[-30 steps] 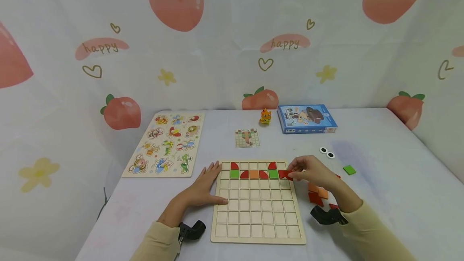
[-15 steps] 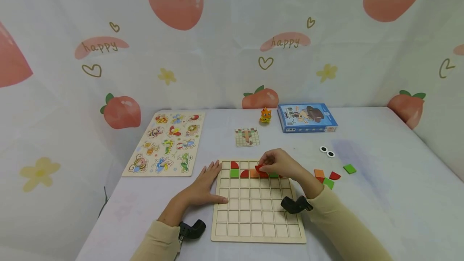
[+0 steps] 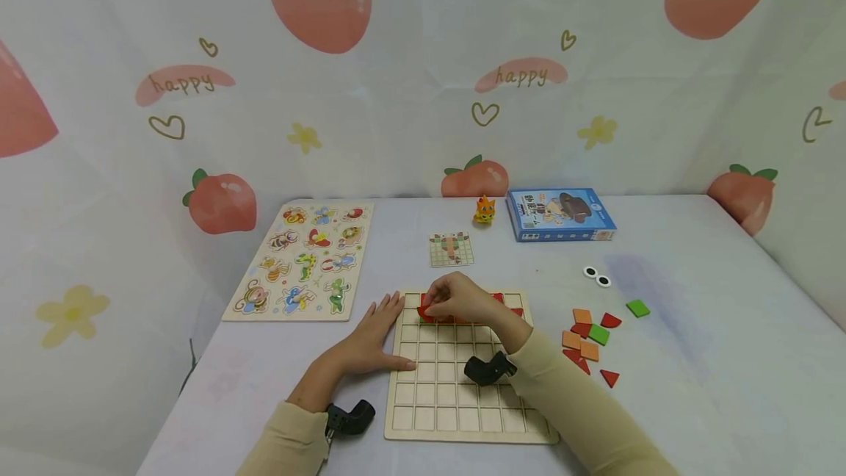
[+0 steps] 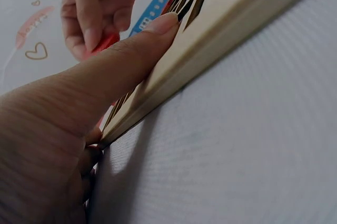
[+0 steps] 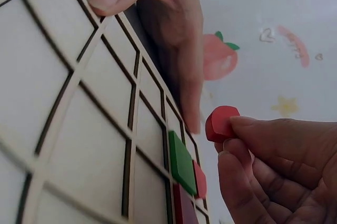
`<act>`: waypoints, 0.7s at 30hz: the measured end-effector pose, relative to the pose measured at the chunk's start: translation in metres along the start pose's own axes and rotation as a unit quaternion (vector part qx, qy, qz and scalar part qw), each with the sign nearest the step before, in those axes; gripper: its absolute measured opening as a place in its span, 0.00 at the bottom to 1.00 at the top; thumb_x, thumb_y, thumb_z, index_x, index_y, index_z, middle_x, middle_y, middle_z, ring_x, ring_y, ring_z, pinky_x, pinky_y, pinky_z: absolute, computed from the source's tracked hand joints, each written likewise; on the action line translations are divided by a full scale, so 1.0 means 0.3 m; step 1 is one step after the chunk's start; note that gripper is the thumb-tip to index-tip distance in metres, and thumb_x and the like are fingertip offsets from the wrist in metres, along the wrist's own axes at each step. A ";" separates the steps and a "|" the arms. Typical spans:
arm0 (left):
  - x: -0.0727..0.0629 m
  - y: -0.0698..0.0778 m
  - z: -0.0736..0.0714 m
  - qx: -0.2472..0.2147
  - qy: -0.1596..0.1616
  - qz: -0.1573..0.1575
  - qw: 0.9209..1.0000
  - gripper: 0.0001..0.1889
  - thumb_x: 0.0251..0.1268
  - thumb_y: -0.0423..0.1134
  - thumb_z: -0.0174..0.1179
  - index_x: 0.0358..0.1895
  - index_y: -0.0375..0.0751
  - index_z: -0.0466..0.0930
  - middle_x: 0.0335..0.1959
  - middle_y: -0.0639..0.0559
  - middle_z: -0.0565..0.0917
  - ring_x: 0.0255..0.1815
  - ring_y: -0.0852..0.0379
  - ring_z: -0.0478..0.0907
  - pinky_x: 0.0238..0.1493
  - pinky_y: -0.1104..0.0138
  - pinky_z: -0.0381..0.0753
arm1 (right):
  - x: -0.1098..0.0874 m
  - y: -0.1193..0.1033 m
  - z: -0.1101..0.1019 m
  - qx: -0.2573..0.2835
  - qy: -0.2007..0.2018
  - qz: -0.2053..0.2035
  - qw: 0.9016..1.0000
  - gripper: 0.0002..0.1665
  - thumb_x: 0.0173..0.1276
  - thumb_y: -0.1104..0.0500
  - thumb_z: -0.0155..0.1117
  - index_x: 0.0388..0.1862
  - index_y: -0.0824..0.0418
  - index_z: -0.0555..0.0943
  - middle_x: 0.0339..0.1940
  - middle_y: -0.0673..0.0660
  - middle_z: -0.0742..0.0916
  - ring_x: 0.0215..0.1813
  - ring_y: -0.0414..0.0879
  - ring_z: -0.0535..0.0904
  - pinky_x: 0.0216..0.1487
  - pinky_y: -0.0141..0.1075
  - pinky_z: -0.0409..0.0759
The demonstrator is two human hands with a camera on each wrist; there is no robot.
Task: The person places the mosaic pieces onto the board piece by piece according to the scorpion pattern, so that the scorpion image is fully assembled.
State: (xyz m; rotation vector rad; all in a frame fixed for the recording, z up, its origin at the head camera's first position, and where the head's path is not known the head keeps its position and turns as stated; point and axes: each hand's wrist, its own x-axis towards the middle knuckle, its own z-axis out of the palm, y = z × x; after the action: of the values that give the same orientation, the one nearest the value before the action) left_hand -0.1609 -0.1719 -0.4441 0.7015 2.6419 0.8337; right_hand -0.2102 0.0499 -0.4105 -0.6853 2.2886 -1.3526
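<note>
My right hand [image 3: 459, 297] pinches a red tile [image 5: 221, 124] between thumb and fingertips, just above the upper left part of the wooden grid board [image 3: 447, 417]. Below it in the right wrist view, a green tile [image 5: 181, 163] and a smaller red piece [image 5: 199, 180] sit in the grid. In the head view the hand hides much of the tile row. My left hand [image 3: 366, 344] lies along the board's left edge, its fingers stretched out and the thumb [image 4: 152, 27] resting on the border.
Loose red, orange [image 3: 571, 341] and green [image 3: 637, 308] tiles lie right of the board, with two eye pieces [image 3: 597, 277] beyond. Behind stand a small pattern card [image 3: 452, 249], a fox-like figurine [image 3: 485, 210] and a blue box [image 3: 561, 214]. An animal puzzle board [image 3: 297, 263] is at left.
My right hand has swept left across the board, from its right edge to the upper left, carrying the red tile. The loose tiles at right came into view. My left hand stays put.
</note>
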 end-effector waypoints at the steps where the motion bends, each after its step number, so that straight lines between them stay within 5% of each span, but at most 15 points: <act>1: 0.000 0.000 0.000 0.000 0.000 0.000 1.000 0.59 0.45 0.62 0.68 0.74 0.38 0.42 0.76 0.43 0.42 0.77 0.46 0.35 0.76 0.49 0.34 | 0.010 -0.003 0.007 0.004 -0.002 0.001 1.000 0.06 0.61 0.64 0.65 0.34 0.67 0.81 0.27 0.56 0.85 0.26 0.38 0.77 0.29 0.29 0.79; 21: -0.002 0.002 -0.003 -0.011 -0.001 0.001 1.000 0.58 0.45 0.60 0.68 0.74 0.37 0.43 0.76 0.41 0.43 0.77 0.45 0.35 0.75 0.48 0.33 | 0.091 -0.019 0.071 -0.009 -0.012 0.019 1.000 0.05 0.59 0.66 0.66 0.32 0.68 0.82 0.25 0.57 0.85 0.24 0.36 0.77 0.27 0.28 0.79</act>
State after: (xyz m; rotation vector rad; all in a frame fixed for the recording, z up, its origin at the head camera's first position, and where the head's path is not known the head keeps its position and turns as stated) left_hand -0.1605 -0.1723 -0.4429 0.6991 2.6271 0.8596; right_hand -0.2189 0.0166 -0.4175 -0.6569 2.2869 -1.3013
